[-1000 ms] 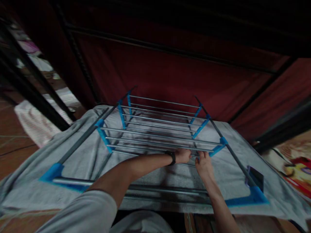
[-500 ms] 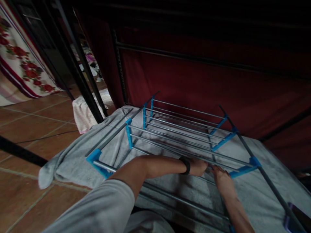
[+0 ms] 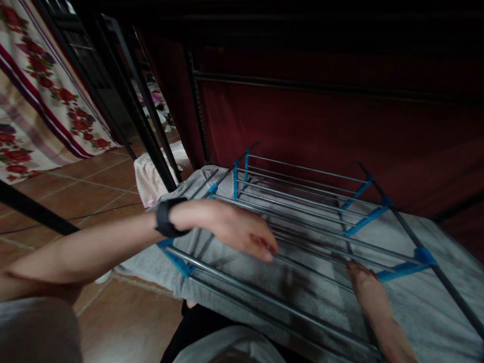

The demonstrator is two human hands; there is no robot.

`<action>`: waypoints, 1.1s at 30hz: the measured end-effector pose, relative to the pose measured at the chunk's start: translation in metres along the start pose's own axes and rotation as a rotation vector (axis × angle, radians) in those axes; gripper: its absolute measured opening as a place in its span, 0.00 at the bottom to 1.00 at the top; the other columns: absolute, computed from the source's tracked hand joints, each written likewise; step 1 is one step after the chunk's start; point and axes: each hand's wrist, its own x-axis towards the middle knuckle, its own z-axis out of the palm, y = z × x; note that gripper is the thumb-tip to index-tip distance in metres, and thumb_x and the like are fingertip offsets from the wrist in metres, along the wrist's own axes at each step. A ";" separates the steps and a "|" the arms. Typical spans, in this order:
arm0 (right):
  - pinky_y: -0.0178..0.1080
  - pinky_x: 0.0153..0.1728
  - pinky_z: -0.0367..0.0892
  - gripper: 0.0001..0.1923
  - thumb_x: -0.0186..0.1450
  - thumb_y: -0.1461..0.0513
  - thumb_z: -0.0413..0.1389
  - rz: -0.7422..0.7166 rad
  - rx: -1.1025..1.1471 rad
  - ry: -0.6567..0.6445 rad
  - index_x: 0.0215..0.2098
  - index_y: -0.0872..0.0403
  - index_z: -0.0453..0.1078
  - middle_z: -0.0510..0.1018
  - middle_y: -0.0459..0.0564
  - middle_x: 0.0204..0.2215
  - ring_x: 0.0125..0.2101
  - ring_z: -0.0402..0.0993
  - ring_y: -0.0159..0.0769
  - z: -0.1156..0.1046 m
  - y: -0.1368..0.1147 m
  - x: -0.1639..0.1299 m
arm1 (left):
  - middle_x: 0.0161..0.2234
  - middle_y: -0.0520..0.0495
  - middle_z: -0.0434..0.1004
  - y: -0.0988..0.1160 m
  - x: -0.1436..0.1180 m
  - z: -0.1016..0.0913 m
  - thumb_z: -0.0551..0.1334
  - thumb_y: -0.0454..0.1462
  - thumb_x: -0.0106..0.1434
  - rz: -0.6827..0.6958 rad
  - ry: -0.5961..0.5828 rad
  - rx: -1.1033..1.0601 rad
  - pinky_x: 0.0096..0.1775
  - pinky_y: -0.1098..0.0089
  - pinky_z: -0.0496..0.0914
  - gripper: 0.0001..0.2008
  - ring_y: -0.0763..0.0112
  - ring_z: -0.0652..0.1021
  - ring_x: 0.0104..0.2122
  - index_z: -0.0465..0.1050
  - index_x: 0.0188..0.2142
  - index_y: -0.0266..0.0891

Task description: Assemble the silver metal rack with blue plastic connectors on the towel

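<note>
A folding drying rack [image 3: 302,199] with silver rods and blue plastic joints stands in front of me, and a grey towel [image 3: 427,297] lies spread under its rods. My left hand [image 3: 234,229], with a black band on its wrist, hovers above the rack's near left part, fingers spread and holding nothing. My right hand [image 3: 365,285] rests low on the rods and towel beside a blue joint [image 3: 401,269]. Its fingers are hard to make out in the dim light.
A dark red fabric wall [image 3: 321,126] with black poles stands close behind the rack. Black metal bars [image 3: 147,131] slant at the left, with a pale cloth [image 3: 151,174] at their foot. A floral curtain [image 3: 41,106] hangs far left over the brown tiled floor [image 3: 75,186].
My left hand has let go of the rods beside my right hand and swung up and to the left. My view has turned left, bringing in the floral curtain and floor.
</note>
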 end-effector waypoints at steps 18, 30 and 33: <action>0.52 0.57 0.64 0.22 0.72 0.59 0.41 -0.005 0.061 -0.005 0.53 0.56 0.72 0.80 0.59 0.48 0.50 0.77 0.49 0.010 0.013 -0.003 | 0.34 0.45 0.81 -0.291 -0.056 0.061 0.74 0.36 0.42 -0.274 0.768 -0.672 0.48 0.57 0.68 0.17 0.53 0.76 0.43 0.78 0.33 0.39; 0.52 0.57 0.64 0.21 0.70 0.59 0.42 -0.003 0.088 0.009 0.53 0.55 0.72 0.80 0.58 0.48 0.50 0.77 0.49 0.009 0.013 -0.006 | 0.34 0.49 0.76 -0.303 -0.042 0.066 0.75 0.44 0.48 -0.262 0.781 -0.688 0.47 0.60 0.64 0.19 0.62 0.72 0.38 0.77 0.36 0.40; 0.52 0.58 0.63 0.21 0.70 0.59 0.42 0.000 0.075 0.021 0.53 0.54 0.72 0.80 0.58 0.48 0.50 0.77 0.48 0.010 0.013 -0.006 | 0.36 0.49 0.75 -0.303 -0.040 0.070 0.74 0.45 0.49 -0.261 0.804 -0.686 0.48 0.61 0.63 0.19 0.62 0.72 0.39 0.77 0.37 0.40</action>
